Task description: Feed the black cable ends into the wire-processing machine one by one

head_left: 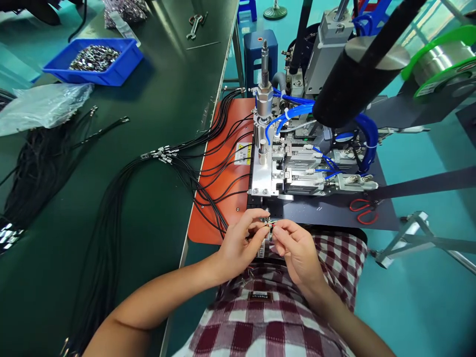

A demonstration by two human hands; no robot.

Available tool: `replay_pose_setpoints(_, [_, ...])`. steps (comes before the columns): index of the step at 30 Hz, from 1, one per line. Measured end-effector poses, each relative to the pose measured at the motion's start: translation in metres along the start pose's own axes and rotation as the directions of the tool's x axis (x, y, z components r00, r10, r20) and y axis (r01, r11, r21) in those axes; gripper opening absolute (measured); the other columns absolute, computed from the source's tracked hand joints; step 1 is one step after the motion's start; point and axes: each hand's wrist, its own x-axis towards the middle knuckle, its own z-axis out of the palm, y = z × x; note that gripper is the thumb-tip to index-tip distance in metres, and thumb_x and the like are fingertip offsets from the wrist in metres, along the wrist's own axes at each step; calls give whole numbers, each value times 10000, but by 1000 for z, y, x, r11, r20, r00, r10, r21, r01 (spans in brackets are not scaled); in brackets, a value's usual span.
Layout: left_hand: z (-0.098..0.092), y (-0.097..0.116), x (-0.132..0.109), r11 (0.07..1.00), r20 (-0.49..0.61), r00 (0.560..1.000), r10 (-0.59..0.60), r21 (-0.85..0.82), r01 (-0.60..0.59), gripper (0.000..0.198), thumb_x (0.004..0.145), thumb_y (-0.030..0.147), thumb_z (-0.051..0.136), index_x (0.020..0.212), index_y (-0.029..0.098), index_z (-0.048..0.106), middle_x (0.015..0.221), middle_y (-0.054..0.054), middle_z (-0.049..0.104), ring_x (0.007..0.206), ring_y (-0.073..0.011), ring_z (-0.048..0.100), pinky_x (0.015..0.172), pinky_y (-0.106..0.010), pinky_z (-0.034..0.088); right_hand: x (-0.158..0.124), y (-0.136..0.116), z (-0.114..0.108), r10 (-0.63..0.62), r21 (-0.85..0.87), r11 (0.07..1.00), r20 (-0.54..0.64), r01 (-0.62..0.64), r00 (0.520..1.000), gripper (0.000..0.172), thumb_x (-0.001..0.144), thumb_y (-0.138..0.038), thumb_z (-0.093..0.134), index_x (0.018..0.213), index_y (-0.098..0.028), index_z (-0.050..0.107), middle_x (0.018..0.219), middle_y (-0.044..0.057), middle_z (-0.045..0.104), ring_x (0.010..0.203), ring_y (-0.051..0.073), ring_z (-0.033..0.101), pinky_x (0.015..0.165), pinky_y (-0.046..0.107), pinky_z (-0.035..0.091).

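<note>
My left hand (241, 243) is at the near end of the machine, thumb and fingertips closed in a pinch round the end of a thin black cable; the fingers partly cover it. Close beside it, my right hand (297, 243) pinches the fine coloured wires (273, 224) at that cable's tip. The two sets of fingertips almost touch. Beyond them stands the metal machine (263, 168) with blue air hoses (301, 110). Several black cables (219, 166) run from its left side across an orange plate (226, 198).
On the green table (163, 248) lie a bundle of cables with metal connectors (161, 154), a blue tray (107, 77) of small metal parts, a plastic bag (48, 106) and a wrench (194, 27). Red-handled scissors (364, 210) lie at the right. A solder wire spool (446, 62) hangs upper right.
</note>
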Motion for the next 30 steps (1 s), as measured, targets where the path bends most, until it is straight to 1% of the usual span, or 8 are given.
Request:
replay_pose_setpoints(5, [0,3,3,971,24,993,-120,-207,122,247,935,260,510,1168,196,460,728,22,573,616,-84,528,581,-198,428,-2,13,5,-90,-6,996,-86,89,992,177,739,-325,753,776,-178,664,552,-56,535,420,42,394,416,175,307])
replay_pose_setpoints(11, [-3,2,5,914,72,983,-167,-364,182,230,916,288,545,1110,169,520,674,29,537,559,-69,489,523,-178,400,-2,13,5,-101,-29,994,6,101,995,131,768,-294,723,770,-182,655,594,-43,574,437,49,403,426,182,318])
replay_pose_setpoints(15, [-5,4,10,883,109,976,-186,-417,215,204,873,289,607,1018,149,580,679,22,549,544,-57,491,491,-156,380,1,9,-1,-113,-99,988,64,119,992,109,769,-278,719,776,-189,657,626,-39,582,457,51,429,438,178,344])
replay_pose_setpoints(20, [-5,9,14,815,116,942,-315,-475,331,219,804,329,674,836,126,598,742,9,555,463,-34,457,416,-162,339,2,12,-6,-215,-289,930,72,227,974,100,783,-259,705,753,-189,640,651,-29,576,503,72,468,476,196,396])
replay_pose_setpoints(22, [-5,9,14,799,115,926,-359,-474,369,235,785,335,690,789,120,593,679,20,543,448,-36,442,413,-160,329,2,13,-7,-234,-338,908,76,245,969,114,790,-272,691,746,-186,630,648,-23,572,516,85,471,478,206,406])
replay_pose_setpoints(25, [-6,8,15,787,126,906,-404,-457,415,249,780,343,694,766,117,591,515,57,467,421,-37,393,408,-151,289,3,10,-11,-206,-385,894,104,230,973,120,786,-292,687,768,-185,635,657,-13,571,547,104,473,491,219,431])
replay_pose_setpoints(27, [-7,9,15,787,132,899,-417,-442,430,258,777,352,695,768,115,593,480,63,447,416,-41,381,407,-154,279,4,5,-15,-195,-406,884,125,230,973,122,791,-298,682,815,-186,644,689,-5,582,563,109,479,507,228,446])
replay_pose_setpoints(30, [-7,9,16,789,140,895,-424,-427,441,272,773,366,696,776,113,595,468,64,439,412,-45,368,404,-162,268,4,-1,-19,-241,-417,865,140,278,960,111,816,-296,656,843,-190,645,722,-3,591,551,100,468,507,225,431])
